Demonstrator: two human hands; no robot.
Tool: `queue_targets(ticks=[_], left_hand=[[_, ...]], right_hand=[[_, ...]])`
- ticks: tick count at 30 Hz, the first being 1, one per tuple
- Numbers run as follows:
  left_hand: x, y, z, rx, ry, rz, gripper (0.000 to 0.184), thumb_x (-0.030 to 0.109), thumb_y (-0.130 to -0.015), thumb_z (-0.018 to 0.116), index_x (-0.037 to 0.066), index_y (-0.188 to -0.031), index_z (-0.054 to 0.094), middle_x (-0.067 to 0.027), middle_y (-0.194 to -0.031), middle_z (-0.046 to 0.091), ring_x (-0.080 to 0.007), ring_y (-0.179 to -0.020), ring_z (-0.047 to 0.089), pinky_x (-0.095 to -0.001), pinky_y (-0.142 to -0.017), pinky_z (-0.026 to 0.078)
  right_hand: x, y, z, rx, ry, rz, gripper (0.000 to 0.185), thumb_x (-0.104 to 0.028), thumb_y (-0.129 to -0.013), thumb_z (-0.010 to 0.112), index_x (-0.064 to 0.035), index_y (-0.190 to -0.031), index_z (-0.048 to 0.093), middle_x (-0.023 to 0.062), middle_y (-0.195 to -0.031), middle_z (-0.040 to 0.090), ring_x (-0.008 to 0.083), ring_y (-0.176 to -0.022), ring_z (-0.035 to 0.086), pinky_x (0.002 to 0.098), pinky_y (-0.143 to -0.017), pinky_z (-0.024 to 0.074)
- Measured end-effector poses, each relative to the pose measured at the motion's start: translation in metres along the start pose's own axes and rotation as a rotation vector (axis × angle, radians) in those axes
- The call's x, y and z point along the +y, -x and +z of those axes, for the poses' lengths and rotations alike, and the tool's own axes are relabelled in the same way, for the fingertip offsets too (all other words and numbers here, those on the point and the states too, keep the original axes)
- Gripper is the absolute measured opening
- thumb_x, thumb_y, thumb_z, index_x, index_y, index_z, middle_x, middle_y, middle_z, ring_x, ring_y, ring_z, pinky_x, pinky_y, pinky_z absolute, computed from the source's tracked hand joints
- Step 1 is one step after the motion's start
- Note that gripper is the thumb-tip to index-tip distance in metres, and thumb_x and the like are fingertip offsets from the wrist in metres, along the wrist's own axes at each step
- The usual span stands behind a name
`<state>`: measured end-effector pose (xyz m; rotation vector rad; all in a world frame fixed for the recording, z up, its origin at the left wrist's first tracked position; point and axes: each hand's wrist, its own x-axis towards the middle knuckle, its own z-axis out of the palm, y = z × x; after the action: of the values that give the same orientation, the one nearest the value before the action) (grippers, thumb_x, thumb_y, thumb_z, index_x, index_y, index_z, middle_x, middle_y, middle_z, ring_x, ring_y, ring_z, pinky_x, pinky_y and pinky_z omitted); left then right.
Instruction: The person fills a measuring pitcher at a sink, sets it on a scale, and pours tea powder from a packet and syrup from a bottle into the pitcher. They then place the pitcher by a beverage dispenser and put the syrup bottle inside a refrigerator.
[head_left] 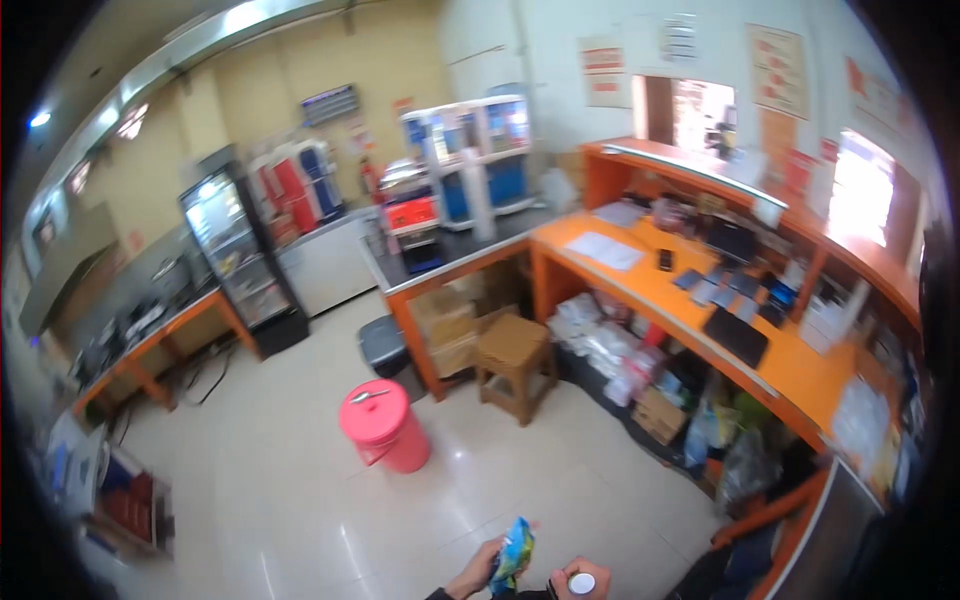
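At the bottom centre my left hand point(478, 570) grips a blue and green packet point(514, 555), which stands up beyond the fingers. Just to its right, my right hand point(598, 575) is closed around a small round thing with a white top point(581, 583). The two hands are close together but apart. Beyond them a pink lidded bucket point(400, 440) stands on the floor, with a metal spoon or scoop point(369, 397) lying on its lid.
A brown stool point(518, 370) and a grey bin point(384, 342) stand ahead. Along the right runs an orange counter point(690, 310) with papers and devices, and bags beneath. A glass-door fridge point(240, 260) stands at the back left; a low shelf point(120, 500) is at lower left.
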<state>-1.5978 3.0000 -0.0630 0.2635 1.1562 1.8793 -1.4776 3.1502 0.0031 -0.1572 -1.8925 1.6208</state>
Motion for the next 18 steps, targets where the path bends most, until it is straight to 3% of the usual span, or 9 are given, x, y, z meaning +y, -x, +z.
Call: queue_targets(ticks=[2,5,8,9,12,13,16,17,18], left_hand=[[0.029,0.042,-0.044,0.26,-0.061,0.177,0.056,0.038,-0.096,0.033,0.0,-0.137,0.033,-0.0106,-0.082,0.058,-0.0166,-0.067,0.055,-0.028,-0.063,0.046],[0.059,0.087,-0.097,0.546,-0.046,0.267,0.063,0.051,-0.097,0.026,0.003,-0.137,0.033,-0.0121,-0.08,0.057,-0.0185,-0.064,0.055,-0.0284,-0.059,0.045],[0.051,0.111,-0.153,0.594,-0.115,0.357,0.077,0.064,-0.093,0.019,0.002,-0.136,0.033,-0.0132,-0.078,0.057,-0.0196,-0.062,0.055,-0.0287,-0.057,0.046],[0.055,0.113,-0.152,0.658,-0.056,0.385,0.09,0.074,-0.086,0.016,0.0,-0.134,0.036,-0.014,-0.077,0.057,-0.0197,-0.061,0.055,-0.0291,-0.056,0.046],[0.045,0.112,-0.176,0.587,0.254,0.544,0.103,0.083,-0.077,0.013,0.002,-0.136,0.033,-0.0141,-0.076,0.057,-0.019,-0.063,0.055,-0.0287,-0.056,0.045],[0.047,0.107,-0.176,0.672,0.193,0.593,0.099,0.085,-0.075,0.016,0.004,-0.123,0.046,-0.0127,-0.075,0.056,-0.0208,-0.064,0.054,-0.0317,-0.057,0.045],[0.061,0.1,-0.162,0.768,0.141,0.789,0.047,0.038,-0.087,0.063,-0.002,-0.111,0.054,0.0015,-0.062,0.044,-0.0086,-0.051,0.041,-0.0255,-0.045,0.036],[0.081,0.101,-0.154,0.809,-0.025,0.709,0.064,0.057,-0.088,0.052,0.0,-0.117,0.048,0.0013,-0.061,0.042,-0.0073,-0.048,0.037,-0.0241,-0.043,0.033],[0.081,0.095,-0.161,0.837,0.044,0.678,0.062,0.056,-0.089,0.05,0.0,-0.115,0.049,0.0005,-0.061,0.044,-0.0081,-0.048,0.039,-0.024,-0.043,0.035]], right_hand=[[0.003,-0.017,0.053,-0.194,-0.07,-0.01,0.021,-0.003,-0.077,0.065,-0.0037,-0.063,0.049,0.0051,-0.056,0.047,0.0105,-0.052,0.042,0.0283,-0.048,0.0386],[0.002,-0.043,0.12,-0.452,-0.131,-0.02,0.019,-0.006,-0.08,0.064,-0.0038,-0.066,0.051,0.0043,-0.057,0.052,0.009,-0.054,0.045,0.0287,-0.05,0.0409],[0.017,-0.052,0.176,-0.641,-0.108,0.087,0.023,-0.01,-0.078,0.069,-0.0063,-0.061,0.055,0.0034,-0.052,0.054,0.0124,-0.045,0.05,0.0265,-0.044,0.0399],[0.018,-0.056,0.191,-0.748,-0.094,0.105,0.021,-0.015,-0.081,0.068,-0.0066,-0.066,0.056,0.0076,-0.057,0.057,0.0154,-0.048,0.056,0.0283,-0.046,0.0428],[0.014,-0.065,0.234,-0.856,-0.161,0.036,0.02,-0.013,-0.083,0.066,-0.0064,-0.066,0.056,0.003,-0.054,0.054,0.0118,-0.048,0.051,0.0258,-0.047,0.0406],[0.019,-0.066,0.243,-0.934,-0.173,0.041,0.018,-0.012,-0.084,0.065,-0.0071,-0.069,0.056,0.0031,-0.055,0.054,0.012,-0.048,0.05,0.0268,-0.047,0.041],[0.032,-0.073,0.266,-1.089,-0.259,0.078,0.018,-0.015,-0.079,0.069,-0.0068,-0.068,0.056,0.008,-0.057,0.056,0.0198,-0.051,0.057,0.031,-0.051,0.0448],[0.01,-0.085,0.269,-1.052,-0.307,0.019,0.019,-0.008,-0.081,0.064,-0.0046,-0.066,0.052,0.004,-0.058,0.053,0.0087,-0.054,0.046,0.0285,-0.051,0.0408],[0.013,-0.091,0.271,-1.063,-0.309,0.021,0.02,-0.01,-0.081,0.064,-0.0047,-0.065,0.052,0.0036,-0.058,0.052,0.0086,-0.054,0.046,0.0284,-0.051,0.0407]])
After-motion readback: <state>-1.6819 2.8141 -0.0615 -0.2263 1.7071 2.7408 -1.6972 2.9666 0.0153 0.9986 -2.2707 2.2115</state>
